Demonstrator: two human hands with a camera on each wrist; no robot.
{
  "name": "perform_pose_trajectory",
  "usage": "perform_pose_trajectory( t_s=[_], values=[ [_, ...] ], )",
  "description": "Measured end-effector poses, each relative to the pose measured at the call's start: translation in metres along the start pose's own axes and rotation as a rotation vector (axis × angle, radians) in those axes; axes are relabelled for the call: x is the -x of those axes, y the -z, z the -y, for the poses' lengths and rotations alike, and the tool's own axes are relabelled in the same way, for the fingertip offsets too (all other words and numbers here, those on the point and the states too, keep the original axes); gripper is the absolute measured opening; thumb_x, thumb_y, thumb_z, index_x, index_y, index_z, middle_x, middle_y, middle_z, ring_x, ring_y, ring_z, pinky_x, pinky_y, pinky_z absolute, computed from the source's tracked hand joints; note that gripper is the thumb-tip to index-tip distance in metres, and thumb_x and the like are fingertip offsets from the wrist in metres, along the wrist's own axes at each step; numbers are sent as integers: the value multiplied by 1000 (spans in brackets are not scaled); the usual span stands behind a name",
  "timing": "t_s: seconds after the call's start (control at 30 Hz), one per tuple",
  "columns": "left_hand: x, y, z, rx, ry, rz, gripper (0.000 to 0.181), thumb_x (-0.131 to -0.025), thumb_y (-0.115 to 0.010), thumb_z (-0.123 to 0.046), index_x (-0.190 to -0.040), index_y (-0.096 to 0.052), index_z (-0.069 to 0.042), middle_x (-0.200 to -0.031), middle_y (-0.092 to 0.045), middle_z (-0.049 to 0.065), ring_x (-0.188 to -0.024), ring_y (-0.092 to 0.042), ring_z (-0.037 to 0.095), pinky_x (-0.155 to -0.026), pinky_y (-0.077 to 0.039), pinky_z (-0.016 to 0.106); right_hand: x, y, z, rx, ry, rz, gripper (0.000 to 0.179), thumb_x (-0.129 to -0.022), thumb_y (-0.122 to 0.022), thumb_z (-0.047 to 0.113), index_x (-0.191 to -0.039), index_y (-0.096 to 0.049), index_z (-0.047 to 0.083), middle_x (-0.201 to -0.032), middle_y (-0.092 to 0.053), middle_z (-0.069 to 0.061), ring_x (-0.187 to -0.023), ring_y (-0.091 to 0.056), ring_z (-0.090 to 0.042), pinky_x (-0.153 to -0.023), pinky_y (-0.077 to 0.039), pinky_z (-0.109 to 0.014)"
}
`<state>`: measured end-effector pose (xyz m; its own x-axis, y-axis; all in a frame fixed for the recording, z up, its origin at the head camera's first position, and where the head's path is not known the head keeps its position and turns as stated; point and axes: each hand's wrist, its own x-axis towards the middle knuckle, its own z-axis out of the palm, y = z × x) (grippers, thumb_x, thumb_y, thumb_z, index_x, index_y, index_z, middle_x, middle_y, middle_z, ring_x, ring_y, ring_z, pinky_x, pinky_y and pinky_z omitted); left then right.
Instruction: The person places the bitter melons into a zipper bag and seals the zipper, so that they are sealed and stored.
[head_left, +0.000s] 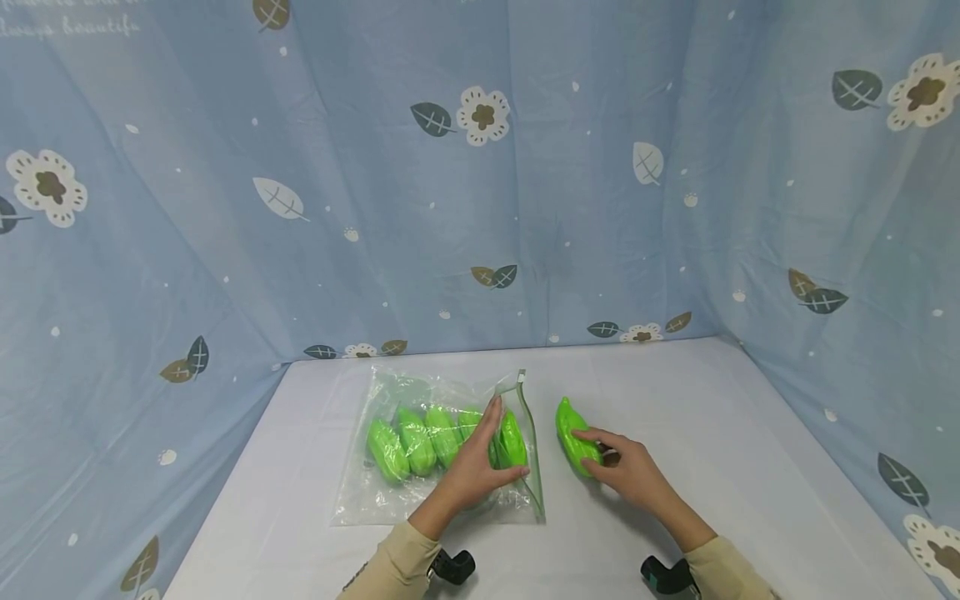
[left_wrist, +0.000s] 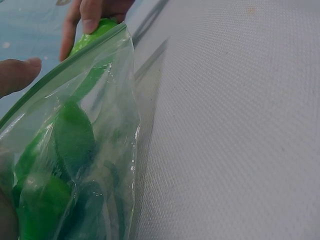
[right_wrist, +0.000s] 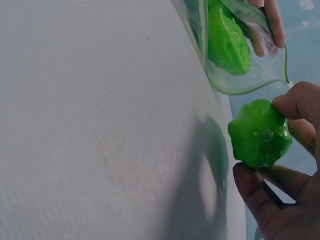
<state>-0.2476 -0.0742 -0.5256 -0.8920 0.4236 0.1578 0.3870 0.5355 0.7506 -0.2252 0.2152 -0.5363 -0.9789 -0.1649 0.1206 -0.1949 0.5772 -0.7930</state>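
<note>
A clear zip bag (head_left: 356, 504) with a green-edged mouth lies on the table, holding several glossy green bitter melons (head_left: 416, 442), which look like plastic. My left hand (head_left: 474, 468) is at the bag's mouth, its fingers long and the thumb spread apart; in the right wrist view its fingers (right_wrist: 274, 25) show by the parted opening. Right of the bag, my right hand (head_left: 632, 475) grips another green bitter melon (head_left: 574, 437) between thumb and fingers. The right wrist view shows that melon's lobed end (right_wrist: 257, 131) with a small round nub, facing the camera.
A white cloth covers the table (head_left: 750, 467). Blue curtain (head_left: 570, 208) with leaf and flower prints hangs behind and on both sides. Black wrist cameras (head_left: 456, 567) are strapped near each sleeve.
</note>
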Motion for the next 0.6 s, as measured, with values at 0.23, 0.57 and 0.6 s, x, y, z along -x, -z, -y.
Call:
perform_pose_trajectory(
  t_s=[0.23,0.57,0.6],
  values=[
    [0,0,-1,15,-5,-5,117,-83,-82,-47,-166,-5,-18,-168,-19,9,-151,-25,38,-116,-30,60,0,-2,4,-14,57,28,43,-89,-79,14,-131,-70,17,-141,-59,-19,-112,-66,-32,-81,-59,-26],
    [0,0,0,13,3,1,117,-83,-82,-47,-166,-5,-20,-168,-19,7,-151,-24,36,-117,-29,59,-2,-6,6,-54,146,54,44,-90,-80,19,-132,-69,18,-141,-60,-17,-118,-64,-35,-85,-59,-30],
    [0,0,0,13,3,0,117,-83,-82,-47,-166,-5,-20,-168,-19,7,-151,-25,37,-117,-30,59,-2,-6,5,-58,160,60,44,-90,-80,19,-133,-69,18,-142,-59,-17,-118,-64,-35,-85,-59,-31]
  ],
)
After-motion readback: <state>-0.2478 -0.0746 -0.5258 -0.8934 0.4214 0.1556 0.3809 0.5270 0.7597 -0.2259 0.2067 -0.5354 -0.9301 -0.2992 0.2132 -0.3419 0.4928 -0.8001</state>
